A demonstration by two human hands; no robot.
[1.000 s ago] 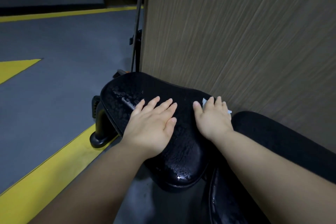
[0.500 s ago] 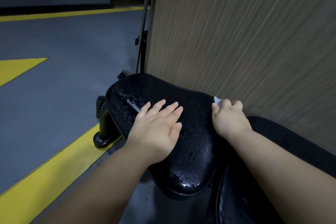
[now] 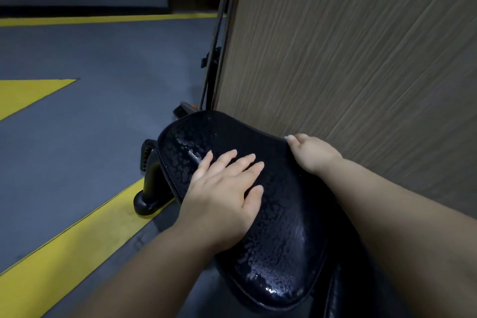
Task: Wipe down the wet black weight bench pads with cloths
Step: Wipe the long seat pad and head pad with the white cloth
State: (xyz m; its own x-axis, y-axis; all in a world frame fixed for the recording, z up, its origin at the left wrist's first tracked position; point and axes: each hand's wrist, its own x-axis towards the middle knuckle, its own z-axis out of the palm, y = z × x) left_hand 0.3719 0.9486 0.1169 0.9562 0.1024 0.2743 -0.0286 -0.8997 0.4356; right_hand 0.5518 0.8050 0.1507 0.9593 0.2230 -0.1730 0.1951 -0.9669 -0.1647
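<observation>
Black vinyl pad (image 3: 278, 227), head view: beaded wet, likely slick, cushioned, just beside wood-grain panel (image 3: 361, 59). Left hand (image 3: 222, 188) flat on top, fingers straight, bracing. Right hand (image 3: 313, 152) curled round white cloth (image 3: 286, 137) at pad's far edge; wipe from there.

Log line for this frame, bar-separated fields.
left hand flat on seat pad | right hand gripping cloth at pad's right edge | pad surface wet

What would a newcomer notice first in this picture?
The black bench pad in the middle glistens with water drops. The left hand lies flat on it, while the right hand, at its far edge beside the wood-grain panel, grips a barely visible white cloth. Yellow stripes cross the grey floor on the left.
</observation>
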